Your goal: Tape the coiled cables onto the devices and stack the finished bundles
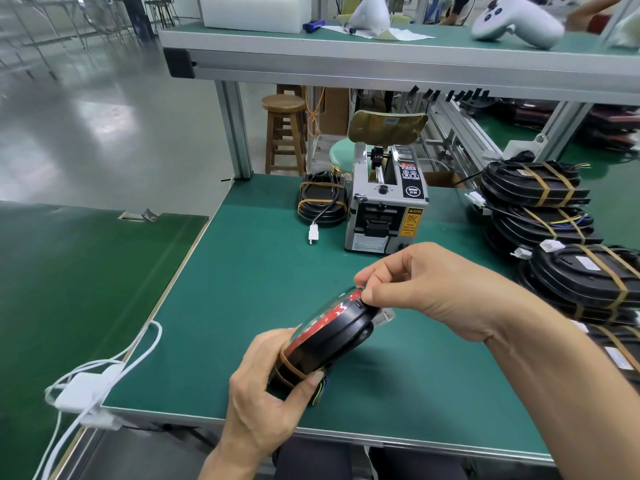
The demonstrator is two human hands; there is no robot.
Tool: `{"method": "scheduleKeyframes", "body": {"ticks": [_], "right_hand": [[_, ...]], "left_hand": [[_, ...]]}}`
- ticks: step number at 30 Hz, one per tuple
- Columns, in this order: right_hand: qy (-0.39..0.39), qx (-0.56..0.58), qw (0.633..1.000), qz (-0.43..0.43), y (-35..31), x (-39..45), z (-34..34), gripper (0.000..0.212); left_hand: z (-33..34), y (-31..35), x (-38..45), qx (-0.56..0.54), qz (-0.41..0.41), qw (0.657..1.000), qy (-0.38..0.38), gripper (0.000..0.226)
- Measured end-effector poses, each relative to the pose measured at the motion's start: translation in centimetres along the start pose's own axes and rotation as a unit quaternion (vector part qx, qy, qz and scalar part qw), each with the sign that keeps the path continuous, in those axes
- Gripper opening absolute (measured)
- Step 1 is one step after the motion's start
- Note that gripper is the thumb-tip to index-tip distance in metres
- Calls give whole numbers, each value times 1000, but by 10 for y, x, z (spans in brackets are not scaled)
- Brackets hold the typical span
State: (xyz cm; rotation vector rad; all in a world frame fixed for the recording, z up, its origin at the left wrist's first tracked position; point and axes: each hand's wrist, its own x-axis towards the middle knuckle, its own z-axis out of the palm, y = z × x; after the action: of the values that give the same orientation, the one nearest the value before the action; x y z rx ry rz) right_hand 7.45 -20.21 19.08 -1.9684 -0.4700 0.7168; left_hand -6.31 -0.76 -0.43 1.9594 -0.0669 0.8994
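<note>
Hands work close to the near edge of the green table [242, 271], well in front of the tape dispenser [386, 202], which serves as the landmark here. Only the head view is given. The left hand [266, 393] grips the lower end of a round black device [332, 334], fingers and thumb curled round it where one amber tape band already crosses; the device is tilted up on edge, its red strip facing up and left. The right hand [408, 285] pinches at the device's upper rim, thumb and fingertips pressed together on what looks like a clear strip of tape [322, 310] arching over the rim, though its ends are hard to make out. A small white plug [384, 315] sticks out just under that hand.

Right of the dispenser lies a row of finished bundles [533, 185], each crossed by amber bands. Just left of the dispenser sits one more taped bundle [322, 199], its white connector [313, 233] trailing towards the person.

My judgement: the second band is being laid. The risk is the strip folding onto itself or landing askew, since the device is held in the air rather than flat. A slack pull could also leave the coil loose, and the plug could slip out from under the tape.
</note>
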Motion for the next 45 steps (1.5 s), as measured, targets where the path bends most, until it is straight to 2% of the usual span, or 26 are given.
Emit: {"method": "scheduleKeyframes", "body": {"ticks": [11,25,29,32,39,43,45], "right_hand": [[-29,-17,999,-10,-2,1,-6,12],[-25,-33,999,-16,1,5,-5,13],[-34,-27,999,-12,4,7,-8,22],[-33,-17,999,-9,7,6,-9,15],[-7,22,1000,1,18,5,-7,32],[-12,64,997,29,24,6,-3,7],[-2,90,995,47,27,7,-2,8]], "left_hand": [[0,0,0,-2,-6,1000,1,39],[0,-2,-1,-1,-12,1000,-2,41],[0,0,-1,0,-12,1000,-2,41],[0,-1,-1,3,-9,1000,-4,41],[0,-1,-2,-3,-5,1000,-6,42],[0,-1,-1,-8,-7,1000,0,42],[0,-1,-1,-8,-8,1000,2,42]]}}
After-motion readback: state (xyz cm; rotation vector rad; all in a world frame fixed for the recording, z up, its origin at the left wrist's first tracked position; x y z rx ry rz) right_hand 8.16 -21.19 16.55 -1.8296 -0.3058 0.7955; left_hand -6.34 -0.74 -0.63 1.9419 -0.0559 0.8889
